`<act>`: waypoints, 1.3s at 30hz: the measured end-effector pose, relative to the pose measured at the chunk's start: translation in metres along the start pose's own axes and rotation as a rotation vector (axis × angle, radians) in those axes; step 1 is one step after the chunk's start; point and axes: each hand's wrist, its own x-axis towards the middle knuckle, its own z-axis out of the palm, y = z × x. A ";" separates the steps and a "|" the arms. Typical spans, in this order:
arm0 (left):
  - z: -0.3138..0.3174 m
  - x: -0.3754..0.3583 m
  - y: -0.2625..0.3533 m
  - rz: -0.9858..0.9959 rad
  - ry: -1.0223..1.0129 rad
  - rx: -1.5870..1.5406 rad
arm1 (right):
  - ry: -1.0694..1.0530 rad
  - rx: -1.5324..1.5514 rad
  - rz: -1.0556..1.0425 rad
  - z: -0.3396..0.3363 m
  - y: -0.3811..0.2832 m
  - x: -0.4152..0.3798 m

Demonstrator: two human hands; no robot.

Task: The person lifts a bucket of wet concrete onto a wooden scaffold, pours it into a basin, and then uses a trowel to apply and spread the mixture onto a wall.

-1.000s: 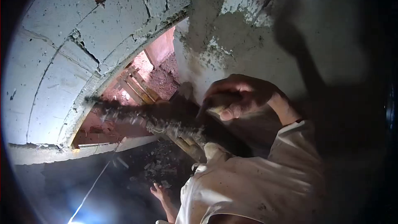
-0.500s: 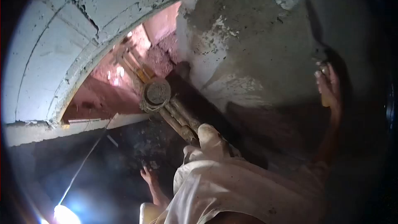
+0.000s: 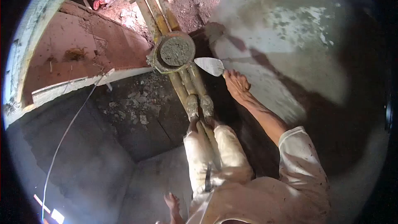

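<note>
My right hand (image 3: 237, 84) is wrapped round the handle of a pointed trowel (image 3: 210, 66). Its pale blade points left, close to the rim of a round pan (image 3: 159, 63). Grey mortar (image 3: 177, 51) lies in the pan, which rests on wooden poles (image 3: 177, 88). Low in the view, my left hand (image 3: 172, 201) hangs beside my leg with its fingers apart and nothing in it. My feet (image 3: 192, 105) stand on the same poles, just short of the pan.
On the right rises a wall (image 3: 273, 37) with patchy grey plaster. A curved wall edge (image 3: 31, 58) frames the opening at left. Rubble (image 3: 139, 103) is scattered on the floor well below the poles. A cable (image 3: 62, 141) runs down to a bright lamp (image 3: 57, 216).
My right hand has come down from the wall with the trowel, towards the pan. The view has tilted, so the pan and more of the poles and floor show. My left hand still hangs low.
</note>
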 end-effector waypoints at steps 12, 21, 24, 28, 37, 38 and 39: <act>0.096 0.006 -0.093 -0.268 0.011 -0.092 | 0.051 -0.064 0.004 0.265 -0.115 0.275; 0.106 0.002 -0.092 -0.289 0.012 -0.125 | -0.213 0.524 0.058 0.248 -0.116 0.257; 0.096 0.002 -0.091 -0.244 -0.005 -0.133 | -0.076 0.685 0.117 0.216 -0.096 0.210; 0.076 0.009 -0.083 -0.125 -0.055 -0.163 | -0.065 0.699 0.180 0.132 -0.084 0.163; 0.030 0.076 0.008 0.621 -0.241 -0.194 | 0.214 0.499 0.026 -0.150 -0.001 0.028; 0.031 0.096 0.035 1.008 -0.254 0.043 | 0.149 0.554 0.031 -0.204 0.006 0.011; 0.038 0.108 0.066 0.808 -0.231 -0.079 | 0.107 0.573 0.011 -0.248 0.010 -0.004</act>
